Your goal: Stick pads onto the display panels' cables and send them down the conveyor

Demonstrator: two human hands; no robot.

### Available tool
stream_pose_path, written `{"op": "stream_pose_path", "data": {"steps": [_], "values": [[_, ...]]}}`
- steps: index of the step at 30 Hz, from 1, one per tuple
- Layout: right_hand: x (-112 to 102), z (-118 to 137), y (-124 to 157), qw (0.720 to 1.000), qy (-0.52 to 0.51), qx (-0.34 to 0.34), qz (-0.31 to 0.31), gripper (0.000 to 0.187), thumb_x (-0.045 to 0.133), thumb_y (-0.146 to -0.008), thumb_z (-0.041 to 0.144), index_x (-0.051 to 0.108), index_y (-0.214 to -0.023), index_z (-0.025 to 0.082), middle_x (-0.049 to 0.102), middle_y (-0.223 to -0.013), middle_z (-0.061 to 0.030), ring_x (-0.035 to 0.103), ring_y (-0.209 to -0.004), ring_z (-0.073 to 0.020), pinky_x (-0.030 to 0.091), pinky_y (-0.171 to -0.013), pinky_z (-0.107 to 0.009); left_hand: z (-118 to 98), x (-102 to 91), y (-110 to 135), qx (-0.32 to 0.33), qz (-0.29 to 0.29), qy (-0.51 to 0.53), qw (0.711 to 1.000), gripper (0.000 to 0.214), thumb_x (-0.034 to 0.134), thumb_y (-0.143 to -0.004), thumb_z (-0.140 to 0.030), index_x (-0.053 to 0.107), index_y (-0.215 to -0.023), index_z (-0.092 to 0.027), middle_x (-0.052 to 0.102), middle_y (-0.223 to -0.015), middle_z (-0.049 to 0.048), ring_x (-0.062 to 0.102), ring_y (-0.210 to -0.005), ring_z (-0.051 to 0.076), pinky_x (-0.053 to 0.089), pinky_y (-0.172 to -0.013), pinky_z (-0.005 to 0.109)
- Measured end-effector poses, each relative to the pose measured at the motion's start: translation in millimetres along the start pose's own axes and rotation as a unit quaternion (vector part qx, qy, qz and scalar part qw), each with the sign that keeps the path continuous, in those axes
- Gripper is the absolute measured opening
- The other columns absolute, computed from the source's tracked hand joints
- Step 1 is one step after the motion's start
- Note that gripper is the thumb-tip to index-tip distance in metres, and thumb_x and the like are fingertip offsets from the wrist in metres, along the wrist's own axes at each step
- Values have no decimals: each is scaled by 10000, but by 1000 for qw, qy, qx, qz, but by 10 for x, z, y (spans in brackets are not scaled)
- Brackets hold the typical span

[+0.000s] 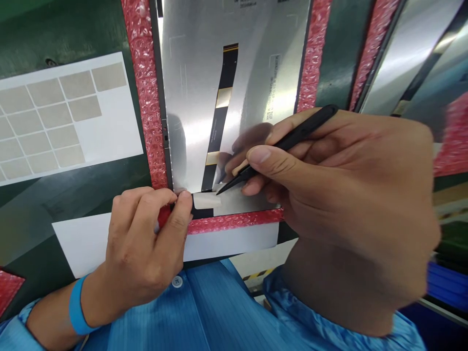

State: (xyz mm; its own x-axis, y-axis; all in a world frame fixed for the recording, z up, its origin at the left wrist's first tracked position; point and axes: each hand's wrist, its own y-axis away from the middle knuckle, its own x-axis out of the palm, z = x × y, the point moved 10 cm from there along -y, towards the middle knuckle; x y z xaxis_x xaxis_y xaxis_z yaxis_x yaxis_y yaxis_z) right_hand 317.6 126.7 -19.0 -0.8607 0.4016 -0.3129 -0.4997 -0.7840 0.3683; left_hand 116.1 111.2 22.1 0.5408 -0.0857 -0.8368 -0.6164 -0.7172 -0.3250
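Observation:
A silver metal panel (197, 97) lies on red bubble wrap (146, 97), with a black and gold flex cable (223, 107) running down its middle. My right hand (343, 195) grips black tweezers (288, 141); their tip touches a small beige tape patch (206, 200) at the cable's lower end. My left hand (146, 243) is curled, with thumb and forefinger pressing the panel's lower left corner beside that patch.
A white sheet (109, 131) with several beige tape squares lies on the green mat at the left. A white card (234, 241) sits under the panel's near edge. More silver panels on red wrap (395, 63) lean at the right.

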Motion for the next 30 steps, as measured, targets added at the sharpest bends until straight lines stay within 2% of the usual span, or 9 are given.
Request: {"op": "stream_pose_path", "data": {"steps": [5,15,23,27,30], "values": [[22,3,7,1000,12,-1,6,256,868,-830,80,715,-701,241,759,-715,10,678,-476,-140,493,-369,-219,-10,9,27,5,5,4,1000,353,820,-868,10,782,-1203,-95,743,-1072,175,706,-984,340,580,-751,470],[18,26,-9,999,-11,-30,22,200,896,-774,149,709,-727,198,780,-717,-24,702,-477,-146,514,-363,-181,-24,41,49,10,13,-5,1000,351,764,-906,14,764,-1235,-106,706,-1097,172,672,-1031,326,587,-771,461],[16,34,-8,999,-11,-32,21,178,875,-796,125,721,-734,189,780,-729,-19,698,-483,-126,520,-382,-172,-21,54,64,12,18,-15,1000,335,752,-934,-11,755,-1251,-120,706,-1110,163,684,-1046,317,595,-796,458],[-7,27,44,999,-14,-37,-10,162,888,-809,125,743,-790,195,773,-752,-4,692,-497,-116,528,-417,-183,-40,64,71,23,23,-24,999,407,799,-885,6,754,-1275,-101,696,-1132,186,677,-1056,350,575,-800,472],[-35,5,92,998,-21,-48,-40,188,881,-803,111,724,-793,213,768,-753,14,695,-519,-121,556,-441,-200,-60,61,60,28,27,-42,998,375,790,-902,-6,754,-1263,-97,702,-1144,202,672,-1080,372,531,-812,476]]}}
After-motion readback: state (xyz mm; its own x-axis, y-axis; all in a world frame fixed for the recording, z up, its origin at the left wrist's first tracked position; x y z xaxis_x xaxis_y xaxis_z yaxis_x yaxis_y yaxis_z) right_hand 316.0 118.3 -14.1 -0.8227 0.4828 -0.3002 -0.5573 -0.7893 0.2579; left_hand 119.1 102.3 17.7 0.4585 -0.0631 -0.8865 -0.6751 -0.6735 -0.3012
